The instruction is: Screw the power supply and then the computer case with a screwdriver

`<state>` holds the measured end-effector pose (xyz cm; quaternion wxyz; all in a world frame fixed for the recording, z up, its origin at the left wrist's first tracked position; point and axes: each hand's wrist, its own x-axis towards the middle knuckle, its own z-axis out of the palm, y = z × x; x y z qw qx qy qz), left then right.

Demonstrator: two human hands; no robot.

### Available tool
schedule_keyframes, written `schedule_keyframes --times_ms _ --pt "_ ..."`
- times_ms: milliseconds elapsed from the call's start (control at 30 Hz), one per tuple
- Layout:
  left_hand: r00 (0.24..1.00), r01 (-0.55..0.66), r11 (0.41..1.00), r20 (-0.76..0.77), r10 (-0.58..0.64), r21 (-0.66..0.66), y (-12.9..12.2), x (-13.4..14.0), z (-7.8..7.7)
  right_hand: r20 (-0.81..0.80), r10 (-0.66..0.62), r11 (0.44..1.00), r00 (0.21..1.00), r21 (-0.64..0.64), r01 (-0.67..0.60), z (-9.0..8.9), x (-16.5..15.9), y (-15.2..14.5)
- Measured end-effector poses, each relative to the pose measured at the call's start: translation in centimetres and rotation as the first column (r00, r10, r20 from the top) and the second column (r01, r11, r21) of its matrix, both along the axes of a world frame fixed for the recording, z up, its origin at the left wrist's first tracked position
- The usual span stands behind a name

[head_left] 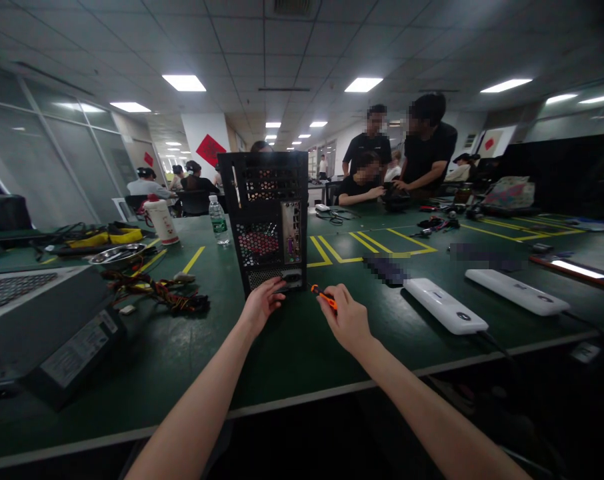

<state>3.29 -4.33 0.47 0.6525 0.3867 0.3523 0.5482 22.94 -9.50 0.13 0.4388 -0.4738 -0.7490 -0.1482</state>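
A black computer case (269, 250) stands upright on the green table, its rear panel facing me, with a perforated fan grille and a column of ports. My left hand (263, 305) is at the lower edge of that panel, fingers spread and partly bent, fingertips at the bottom grille beside the power socket. In my right hand (349, 319) is an orange and black screwdriver (325, 297), gripped between thumb and fingers. Its tip points left at the lower right corner of the case; whether it touches a screw is too small to tell.
On the left lie a grey power supply (77, 333), bundled cables (167, 293) and a metal dish (119, 254). A water bottle (219, 223) and a white bottle (161, 220) stand behind. White devices (445, 307) with cords lie right. Several people are farther back.
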Motion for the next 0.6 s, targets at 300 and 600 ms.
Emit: schedule_keyframes --times_ms 300,600 --pt "1.000 0.012 1.000 0.005 -0.012 0.008 0.02 -0.14 -0.03 -0.001 -0.006 0.999 1.000 -0.035 0.006 -0.11 -0.26 -0.06" --pt "0.999 0.034 0.999 0.018 -0.034 0.008 -0.17 -0.18 0.06 0.020 -0.127 0.991 0.992 -0.028 0.128 -0.02 -0.14 0.02"
